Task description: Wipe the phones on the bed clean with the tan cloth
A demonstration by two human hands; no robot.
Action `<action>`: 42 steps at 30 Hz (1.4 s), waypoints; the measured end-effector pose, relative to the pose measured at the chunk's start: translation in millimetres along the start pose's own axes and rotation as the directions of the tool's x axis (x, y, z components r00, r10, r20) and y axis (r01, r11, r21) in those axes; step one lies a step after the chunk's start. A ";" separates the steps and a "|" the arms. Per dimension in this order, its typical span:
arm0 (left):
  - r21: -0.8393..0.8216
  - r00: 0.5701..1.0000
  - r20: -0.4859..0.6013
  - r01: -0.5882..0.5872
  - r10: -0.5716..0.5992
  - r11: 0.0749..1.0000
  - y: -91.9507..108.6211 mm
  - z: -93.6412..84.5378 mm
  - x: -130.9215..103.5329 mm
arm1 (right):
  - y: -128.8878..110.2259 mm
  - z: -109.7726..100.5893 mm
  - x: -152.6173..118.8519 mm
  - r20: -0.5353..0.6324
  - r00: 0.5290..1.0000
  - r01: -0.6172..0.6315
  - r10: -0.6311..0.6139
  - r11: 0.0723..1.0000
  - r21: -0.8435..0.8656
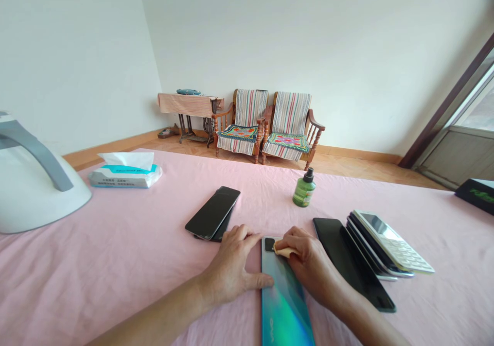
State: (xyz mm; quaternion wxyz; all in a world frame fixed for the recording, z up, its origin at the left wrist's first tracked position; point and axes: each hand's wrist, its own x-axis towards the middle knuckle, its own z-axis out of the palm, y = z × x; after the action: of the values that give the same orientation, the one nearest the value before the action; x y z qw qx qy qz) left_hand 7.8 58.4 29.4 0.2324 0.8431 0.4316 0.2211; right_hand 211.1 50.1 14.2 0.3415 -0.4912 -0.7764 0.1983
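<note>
A smartphone [283, 305] with a shiny blue-green back lies face down on the pink cloth, its camera block at the far end. My left hand [237, 263] grips its left side, thumb on the back and index finger at the top left corner. Pinched in my right hand [304, 256] is a small beige cloth [284, 252], pressed against the phone's back beside the camera block. Left of the hands, a black phone [213, 212] rests on another dark one. To the right lies a long black phone [347, 253], next to a stack of phones topped by a white keypad phone [391, 238].
A green spray bottle [304, 189] stands beyond my right hand. At the left are a tissue pack [125, 173] and a large white object with a grey handle [38, 181]. A black box [476, 195] sits at the right edge. Two wooden chairs [266, 124] stand behind the table.
</note>
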 end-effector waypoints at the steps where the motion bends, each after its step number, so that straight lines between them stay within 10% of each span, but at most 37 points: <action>1: 0.001 1.000 -0.002 -0.002 0.002 1.000 -0.6 0.4 -0.2 | -0.2 0.5 -0.2 0.006 1.000 -0.007 0.007 1.000 0.012; 42: 0.135 0.993 0.046 -0.118 0.113 0.984 9.4 4.4 -9.2 | 7.3 -1.3 -5.7 -0.077 0.993 -0.088 0.085 0.995 -0.047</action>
State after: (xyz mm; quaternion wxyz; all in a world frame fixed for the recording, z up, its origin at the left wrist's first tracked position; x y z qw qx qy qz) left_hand 11.3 45.0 29.8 0.1690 0.8848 0.3916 0.1879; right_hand 218.2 48.2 8.5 0.3491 -0.5399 -0.7457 0.1749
